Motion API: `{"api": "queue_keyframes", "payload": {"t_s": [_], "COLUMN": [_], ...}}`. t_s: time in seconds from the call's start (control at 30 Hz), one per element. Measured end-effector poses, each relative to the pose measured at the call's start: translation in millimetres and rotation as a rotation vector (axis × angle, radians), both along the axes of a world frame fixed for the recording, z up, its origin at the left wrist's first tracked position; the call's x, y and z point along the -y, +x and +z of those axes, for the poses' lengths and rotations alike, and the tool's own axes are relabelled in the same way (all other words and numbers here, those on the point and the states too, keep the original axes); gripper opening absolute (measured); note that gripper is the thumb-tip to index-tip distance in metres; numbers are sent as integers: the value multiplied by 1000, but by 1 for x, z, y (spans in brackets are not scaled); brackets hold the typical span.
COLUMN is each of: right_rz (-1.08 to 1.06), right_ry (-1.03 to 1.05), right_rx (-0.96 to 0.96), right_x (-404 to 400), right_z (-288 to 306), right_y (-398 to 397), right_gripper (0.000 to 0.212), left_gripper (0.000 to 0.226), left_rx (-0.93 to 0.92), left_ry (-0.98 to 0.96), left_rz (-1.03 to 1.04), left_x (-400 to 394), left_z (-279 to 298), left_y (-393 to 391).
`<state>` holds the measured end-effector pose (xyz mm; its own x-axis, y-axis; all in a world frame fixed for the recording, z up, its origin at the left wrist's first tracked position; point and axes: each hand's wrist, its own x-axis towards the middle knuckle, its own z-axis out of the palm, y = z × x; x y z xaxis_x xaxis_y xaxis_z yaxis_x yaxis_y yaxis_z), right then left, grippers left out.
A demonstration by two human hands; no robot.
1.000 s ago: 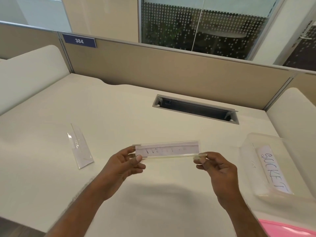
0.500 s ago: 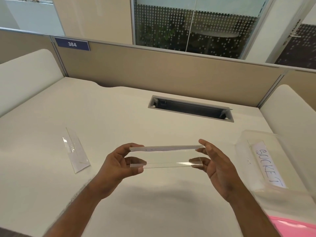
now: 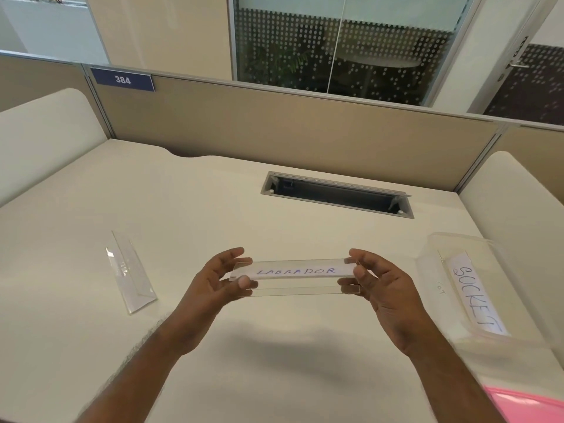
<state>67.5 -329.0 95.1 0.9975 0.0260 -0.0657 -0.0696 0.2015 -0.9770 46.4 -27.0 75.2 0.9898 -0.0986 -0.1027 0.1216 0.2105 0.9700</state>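
a smooth cream table (image 3: 274,361) is sitting inside tan cubicle panels, glass walls behind. above it, the left hand (image 3: 213,285) and right hand (image 3: 384,288) are pinching the ends of a clear acrylic name holder (image 3: 294,277), long and flat, carrying a white strip reading "labrador". a second clear holder (image 3: 131,271) is lying to the left; a translucent plastic box (image 3: 442,300) is sitting at right.

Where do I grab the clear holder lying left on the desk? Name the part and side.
Take the clear holder across its narrow width near mid-length, coming from above. It lies flat on the desk as a long, thin folded wedge, so its long edges probably sit close enough to pinch. The left hand and right hand both pinch the LABRADOR holder.
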Motion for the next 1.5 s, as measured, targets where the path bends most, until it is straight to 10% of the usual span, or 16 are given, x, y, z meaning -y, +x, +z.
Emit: {"api": "queue_keyframes", "payload": {"t_s": [0.63, 1.5], "right_rz": [157, 47], "right_ry": [-86, -421], "right_rx": [163, 530], "right_x": [42, 69], "right_z": [10, 45], "right_y": [-11, -5], "right_gripper": [71, 75], "left_gripper": [56, 64], "left_rx": [92, 409], "left_ry": [72, 309], "left_rz": [-160, -193], "left_x": [-9, 11], "left_z": [21, 61], "left_y": [2, 36]}}
